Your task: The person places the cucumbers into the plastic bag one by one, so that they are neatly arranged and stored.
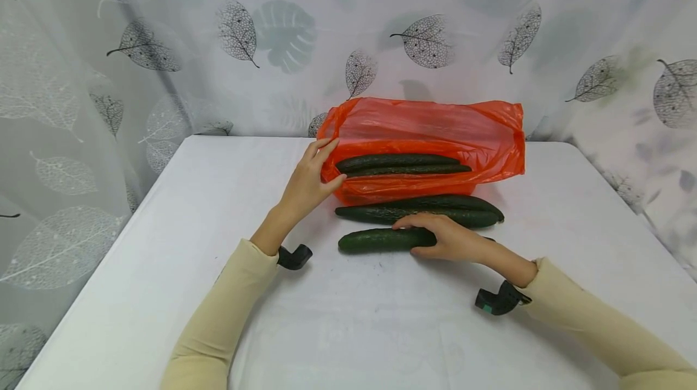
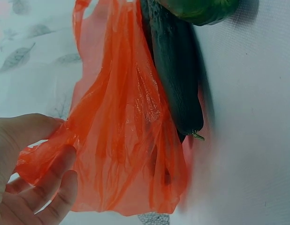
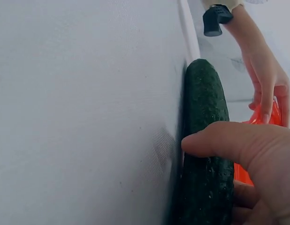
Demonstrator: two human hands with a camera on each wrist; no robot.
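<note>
My left hand (image 1: 312,181) pinches the left edge of an orange-red plastic bag (image 1: 414,187) between thumb and fingers. The bunched film (image 2: 51,150) shows between them in the left wrist view. Through the bag's opening, dark green cucumbers (image 1: 403,163) are visible lying lengthwise. Just in front of the bag lie more cucumbers (image 1: 468,211), side by side on the table. Nearest to me is one cucumber (image 1: 376,240), which my right hand (image 1: 443,237) grips near its right end. In the right wrist view my thumb (image 3: 206,143) lies across this cucumber, which appears to rest on the table.
A white cloth covers the table (image 1: 354,329). Behind it hangs a pale curtain (image 1: 305,33) with a leaf print. The bag stands near the table's back edge. Black wrist devices (image 1: 294,257) are strapped at both wrists.
</note>
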